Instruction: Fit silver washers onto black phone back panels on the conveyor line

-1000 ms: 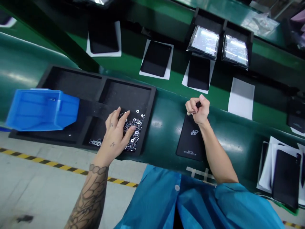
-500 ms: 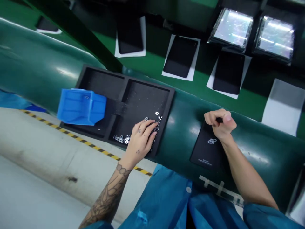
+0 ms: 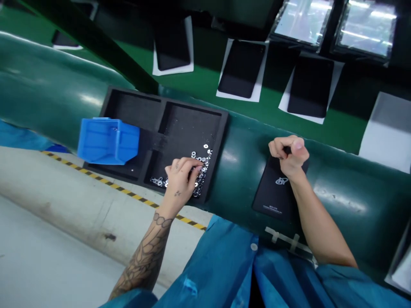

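My left hand (image 3: 181, 179) reaches into the right compartment of a black divided tray (image 3: 221, 141). Its thumb and forefinger pinch together at a pile of small shiny metal rings (image 3: 205, 170), apparently on one small part. More rings lie under the hand and along the compartment's near edge. My right hand (image 3: 290, 156) is curled, thumb pressed against the bent forefinger, over the top of a black tablet-like panel (image 3: 269, 199) with a white logo. Whatever those fingers hold, if anything, is hidden.
A blue plastic bin (image 3: 99, 143) stands on the tray's left side. Past the green work mat (image 3: 237, 179), black tablets (image 3: 242, 68) lie on white sheets. Shiny wrapped panels (image 3: 302, 21) are at the back right. A green post (image 3: 109, 47) slants down behind the tray.
My left hand has drawn back slightly to the left, and its thumb and forefinger have closed together, uncovering more rings. My right hand stays curled over the black panel. The view has shifted a little.
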`<state>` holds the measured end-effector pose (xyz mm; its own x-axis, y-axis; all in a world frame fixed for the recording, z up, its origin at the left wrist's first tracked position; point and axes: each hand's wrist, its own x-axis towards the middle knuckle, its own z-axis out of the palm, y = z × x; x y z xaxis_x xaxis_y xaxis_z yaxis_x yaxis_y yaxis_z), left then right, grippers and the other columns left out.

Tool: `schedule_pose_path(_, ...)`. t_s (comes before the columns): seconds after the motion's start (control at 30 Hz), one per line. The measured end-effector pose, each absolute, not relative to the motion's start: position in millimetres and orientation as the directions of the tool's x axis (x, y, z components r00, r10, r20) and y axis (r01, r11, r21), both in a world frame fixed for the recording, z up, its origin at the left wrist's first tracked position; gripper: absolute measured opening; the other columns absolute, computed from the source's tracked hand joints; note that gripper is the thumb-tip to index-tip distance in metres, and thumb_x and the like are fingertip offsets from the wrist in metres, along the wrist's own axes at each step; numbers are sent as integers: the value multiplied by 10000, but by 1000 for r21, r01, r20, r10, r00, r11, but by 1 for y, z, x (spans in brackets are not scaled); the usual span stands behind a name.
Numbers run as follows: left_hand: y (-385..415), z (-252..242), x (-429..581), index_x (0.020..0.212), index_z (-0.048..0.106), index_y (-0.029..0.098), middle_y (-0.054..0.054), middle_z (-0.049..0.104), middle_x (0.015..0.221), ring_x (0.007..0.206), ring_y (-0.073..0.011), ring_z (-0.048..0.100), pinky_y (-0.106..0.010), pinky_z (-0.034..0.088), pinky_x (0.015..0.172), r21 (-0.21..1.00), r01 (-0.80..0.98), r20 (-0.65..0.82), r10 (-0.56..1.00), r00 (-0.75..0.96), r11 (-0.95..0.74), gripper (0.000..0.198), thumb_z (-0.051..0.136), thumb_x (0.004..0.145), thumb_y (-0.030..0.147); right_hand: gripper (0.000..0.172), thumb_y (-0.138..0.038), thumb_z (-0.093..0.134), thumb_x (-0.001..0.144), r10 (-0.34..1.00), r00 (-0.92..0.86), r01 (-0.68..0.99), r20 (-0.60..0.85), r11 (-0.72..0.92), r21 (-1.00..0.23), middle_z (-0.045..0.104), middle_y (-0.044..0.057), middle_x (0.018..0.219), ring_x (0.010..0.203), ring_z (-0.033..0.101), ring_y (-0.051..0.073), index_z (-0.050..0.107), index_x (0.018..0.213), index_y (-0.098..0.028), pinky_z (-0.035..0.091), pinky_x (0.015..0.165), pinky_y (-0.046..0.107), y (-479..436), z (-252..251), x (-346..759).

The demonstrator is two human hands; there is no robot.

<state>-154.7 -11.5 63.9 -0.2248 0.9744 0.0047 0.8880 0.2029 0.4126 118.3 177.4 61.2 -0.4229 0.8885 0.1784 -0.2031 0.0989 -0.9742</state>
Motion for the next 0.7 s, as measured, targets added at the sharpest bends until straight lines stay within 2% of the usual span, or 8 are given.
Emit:
schedule_pose_path(0.1, -12, 63, -156, 1079, 735, 259, -75, 777, 1132, 1066, -305, 660, -453, 441, 908, 420, 885, 54, 968, -245, 201, 216, 531, 1101, 327, 836, -969, 455, 874, 888, -424, -168, 175, 113, -979, 182, -35, 438, 420, 179, 122, 236, 467, -273, 121, 492, 337, 177, 60, 116)
schedule_pose_path(0.2, -8, 64, -156, 1072, 750, 254, -68, 776, 1119, 1063, -281, 703, -443, 491, 943, 459, 867, 96, 959, -266, 194, 231, 535, 1101, 334, 834, -943, 466, 905, 850, -495, -123, 177, 133, -984, 207, -36, 456, 448, 177, 116, 233, 488, -259, 122, 503, 335, 178, 60, 114)
schedule_pose_path(0.3, -5, 68, -156, 1078, 757, 248, -66, 766, 1121, 1064, -257, 725, -416, 543, 972, 504, 843, 140, 946, -293, 187, 228, 553, 1099, 349, 822, -916, 464, 929, 847, -499, -165, 184, 115, -980, 205, -37, 458, 450, 170, 113, 233, 496, -257, 127, 502, 334, 178, 61, 115)
schedule_pose_path(0.4, -3, 72, -158, 1082, 761, 240, -70, 763, 1118, 1053, -253, 730, -393, 578, 930, 521, 832, 167, 933, -319, 191, 215, 587, 1089, 365, 824, -934, 456, 907, 875, -456, -200, 163, 78, -977, 185, -37, 451, 440, 167, 116, 228, 482, -266, 133, 494, 332, 178, 63, 118)
schedule_pose_path(0.53, 1, 74, -160, 1065, 763, 242, -65, 767, 1103, 1016, -254, 732, -385, 590, 862, 528, 824, 142, 935, -324, 205, 205, 608, 1077, 376, 835, -966, 442, 874, 884, -454, -169, 114, 40, -985, 177, -34, 458, 450, 172, 118, 216, 474, -269, 143, 495, 329, 178, 64, 118)
schedule_pose_path(0.7, 6, 79, -161, 1099, 772, 250, -53, 776, 1131, 970, -240, 730, -382, 589, 846, 582, 780, 68, 942, -330, 231, 202, 646, 1051, 401, 828, -964, 426, 886, 890, -430, -177, 149, 79, -981, 195, -30, 461, 454, 196, 124, 226, 476, -273, 157, 494, 329, 176, 61, 118)
